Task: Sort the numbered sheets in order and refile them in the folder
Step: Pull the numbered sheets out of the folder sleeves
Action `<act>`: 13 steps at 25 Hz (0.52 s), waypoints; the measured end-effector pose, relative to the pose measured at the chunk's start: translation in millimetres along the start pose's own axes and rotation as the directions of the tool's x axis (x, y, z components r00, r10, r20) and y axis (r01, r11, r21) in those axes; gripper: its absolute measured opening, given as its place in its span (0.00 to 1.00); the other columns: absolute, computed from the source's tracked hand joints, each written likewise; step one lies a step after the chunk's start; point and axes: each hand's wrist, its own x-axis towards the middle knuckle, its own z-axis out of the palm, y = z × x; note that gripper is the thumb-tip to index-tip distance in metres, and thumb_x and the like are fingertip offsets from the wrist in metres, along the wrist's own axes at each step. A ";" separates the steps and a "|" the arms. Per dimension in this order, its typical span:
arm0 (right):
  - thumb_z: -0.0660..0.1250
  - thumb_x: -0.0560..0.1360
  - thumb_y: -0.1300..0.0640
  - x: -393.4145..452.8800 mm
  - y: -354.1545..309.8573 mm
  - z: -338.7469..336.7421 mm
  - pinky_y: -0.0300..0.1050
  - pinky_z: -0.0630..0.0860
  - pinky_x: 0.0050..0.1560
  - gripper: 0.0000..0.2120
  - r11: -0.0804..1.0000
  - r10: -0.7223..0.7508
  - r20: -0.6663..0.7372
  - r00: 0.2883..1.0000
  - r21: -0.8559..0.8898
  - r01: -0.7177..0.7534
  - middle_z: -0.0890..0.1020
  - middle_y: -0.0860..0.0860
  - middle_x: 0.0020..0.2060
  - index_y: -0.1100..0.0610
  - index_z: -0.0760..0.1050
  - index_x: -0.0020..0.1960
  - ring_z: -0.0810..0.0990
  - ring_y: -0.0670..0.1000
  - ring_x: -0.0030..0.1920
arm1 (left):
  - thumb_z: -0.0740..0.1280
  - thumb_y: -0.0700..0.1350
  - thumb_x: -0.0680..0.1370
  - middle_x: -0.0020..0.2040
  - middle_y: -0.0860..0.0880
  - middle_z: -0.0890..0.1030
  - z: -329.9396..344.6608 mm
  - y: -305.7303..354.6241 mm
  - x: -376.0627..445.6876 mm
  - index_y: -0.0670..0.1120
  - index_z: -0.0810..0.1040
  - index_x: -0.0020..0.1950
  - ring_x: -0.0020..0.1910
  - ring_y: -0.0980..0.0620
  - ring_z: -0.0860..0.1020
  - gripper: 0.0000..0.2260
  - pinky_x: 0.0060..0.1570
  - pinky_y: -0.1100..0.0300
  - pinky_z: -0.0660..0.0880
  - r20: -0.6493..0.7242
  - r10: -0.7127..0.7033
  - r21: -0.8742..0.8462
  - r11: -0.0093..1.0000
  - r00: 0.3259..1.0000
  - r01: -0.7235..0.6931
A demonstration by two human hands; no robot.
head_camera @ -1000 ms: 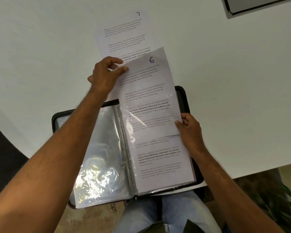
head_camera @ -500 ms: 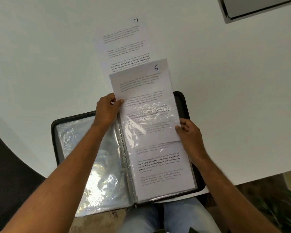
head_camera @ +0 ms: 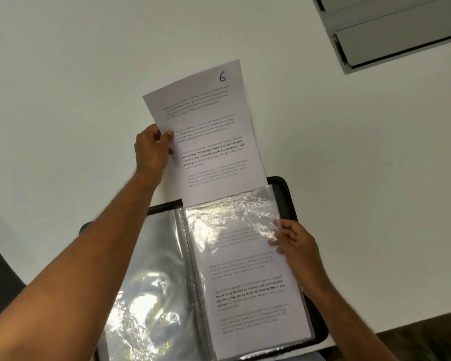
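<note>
Since the earlier frame, the sheet marked 6 (head_camera: 206,131) stands further out of the sleeve (head_camera: 232,212), and the sheet marked 7 is gone from view. The left hand (head_camera: 151,149) pinches sheet 6's left edge. The right hand (head_camera: 294,243) pinches the sleeve's right edge, apparently. One folder (head_camera: 284,194) lies open on the white table (head_camera: 89,74). Two hands, one loose sheet, one filed page (head_camera: 250,295).

- The lower end of sheet 6 (head_camera: 208,142) was hidden inside the plastic sleeve (head_camera: 232,214).
- The folder (head_camera: 284,201) ran off the bottom edge.
- The sheets' printed text was too blurred to read.
</note>
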 end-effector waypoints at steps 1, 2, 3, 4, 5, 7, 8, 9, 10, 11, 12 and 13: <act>0.65 0.83 0.56 0.6 -0.3 -0.3 0.34 0.78 0.39 0.09 1.000 0.005 0.006 1.000 -0.004 -0.005 0.86 0.46 0.51 0.50 0.78 0.62 0.86 0.46 0.46 | 0.68 0.42 0.81 0.46 0.57 0.85 1.2 2.4 8.3 0.51 0.83 0.53 0.39 0.52 0.83 0.06 0.48 0.43 0.83 -0.012 -0.004 -0.002 1.000 1.000 0.004; 0.65 0.83 0.56 1.2 -0.5 -0.4 0.34 0.79 0.39 0.09 1.000 0.011 0.011 1.000 -0.003 -0.011 0.86 0.46 0.52 0.50 0.78 0.62 0.86 0.46 0.46 | 0.68 0.42 0.81 0.45 0.57 0.85 2.2 4.0 16.6 0.52 0.82 0.52 0.39 0.51 0.83 0.06 0.48 0.42 0.83 -0.027 -0.014 0.003 1.000 1.000 0.014; 0.65 0.83 0.56 1.8 -0.6 -0.6 0.34 0.79 0.40 0.09 1.000 0.018 0.014 1.000 0.001 -0.018 0.86 0.47 0.52 0.50 0.78 0.62 0.86 0.45 0.46 | 0.68 0.42 0.81 0.45 0.56 0.85 3.5 4.3 24.6 0.52 0.82 0.50 0.38 0.50 0.83 0.05 0.48 0.42 0.83 -0.038 -0.026 0.010 1.000 0.999 0.026; 0.65 0.83 0.56 2.0 -0.6 -0.9 0.34 0.79 0.40 0.09 1.000 0.023 0.016 1.000 0.003 -0.023 0.86 0.47 0.52 0.50 0.78 0.62 0.86 0.45 0.46 | 0.68 0.43 0.81 0.45 0.54 0.85 4.7 3.8 31.5 0.50 0.82 0.50 0.37 0.49 0.83 0.04 0.47 0.42 0.83 -0.048 -0.040 0.016 0.999 0.998 0.041; 0.65 0.83 0.56 2.4 -0.6 -1.1 0.34 0.79 0.40 0.08 1.000 0.027 0.016 1.000 0.003 -0.027 0.86 0.46 0.52 0.49 0.78 0.61 0.86 0.45 0.47 | 0.68 0.43 0.81 0.47 0.50 0.85 6.1 2.1 38.0 0.47 0.81 0.51 0.36 0.49 0.82 0.03 0.45 0.43 0.83 -0.058 -0.055 0.016 0.998 0.997 0.056; 0.65 0.83 0.56 1.8 -0.9 -1.2 0.34 0.79 0.40 0.08 1.000 0.031 0.018 0.999 0.004 -0.031 0.86 0.46 0.51 0.49 0.78 0.61 0.86 0.45 0.47 | 0.67 0.42 0.81 0.54 0.44 0.84 8.6 -1.2 42.7 0.45 0.79 0.57 0.35 0.49 0.82 0.06 0.39 0.50 0.81 -0.067 -0.074 -0.003 0.997 0.995 0.074; 0.66 0.83 0.56 1.2 -1.2 -0.8 0.34 0.79 0.40 0.08 0.999 0.032 0.019 0.999 0.012 -0.032 0.86 0.46 0.51 0.49 0.78 0.61 0.87 0.46 0.47 | 0.67 0.42 0.82 0.58 0.44 0.83 9.9 -2.7 41.9 0.45 0.78 0.62 0.38 0.49 0.83 0.09 0.39 0.53 0.79 -0.065 -0.070 -0.013 0.998 0.995 0.069; 0.66 0.82 0.56 0.4 -2.1 -0.3 0.35 0.79 0.40 0.08 0.999 0.034 0.016 0.999 0.020 -0.035 0.86 0.46 0.50 0.49 0.79 0.61 0.87 0.46 0.47 | 0.67 0.41 0.82 0.60 0.46 0.81 10.6 -4.9 39.7 0.46 0.76 0.66 0.41 0.49 0.83 0.12 0.39 0.56 0.79 -0.055 -0.061 -0.021 0.998 0.997 0.060; 0.66 0.82 0.56 -0.3 -3.3 0.3 0.35 0.80 0.40 0.08 0.999 0.035 0.013 0.999 0.024 -0.035 0.86 0.46 0.50 0.48 0.79 0.60 0.87 0.47 0.47 | 0.66 0.41 0.82 0.62 0.47 0.79 10.4 -5.8 36.1 0.47 0.75 0.69 0.43 0.49 0.82 0.14 0.42 0.58 0.79 -0.045 -0.051 -0.023 0.998 0.998 0.050; 0.67 0.82 0.56 -0.8 -4.2 0.9 0.36 0.80 0.41 0.08 0.999 0.033 0.010 0.999 0.021 -0.033 0.87 0.46 0.49 0.48 0.79 0.60 0.87 0.47 0.47 | 0.66 0.42 0.82 0.64 0.49 0.78 10.0 -7.9 32.4 0.48 0.74 0.69 0.43 0.50 0.82 0.15 0.45 0.58 0.80 -0.040 -0.039 -0.023 0.999 0.998 0.038; 0.67 0.82 0.56 -1.0 -4.6 1.5 0.38 0.81 0.42 0.08 0.999 0.029 0.009 1.000 0.016 -0.030 0.87 0.46 0.49 0.48 0.79 0.60 0.87 0.47 0.47 | 0.66 0.43 0.82 0.64 0.50 0.78 7.9 -9.4 27.6 0.49 0.74 0.69 0.43 0.50 0.83 0.15 0.49 0.56 0.81 -0.037 -0.023 -0.009 1.000 0.999 0.022; 0.67 0.82 0.56 -1.4 -5.4 1.8 0.39 0.81 0.44 0.08 1.000 0.028 0.008 1.000 0.012 -0.028 0.87 0.46 0.49 0.48 0.79 0.60 0.87 0.47 0.48 | 0.66 0.44 0.82 0.63 0.51 0.78 5.4 -12.2 22.0 0.51 0.75 0.67 0.45 0.50 0.84 0.13 0.53 0.53 0.81 -0.035 0.006 0.018 1.000 0.999 -0.005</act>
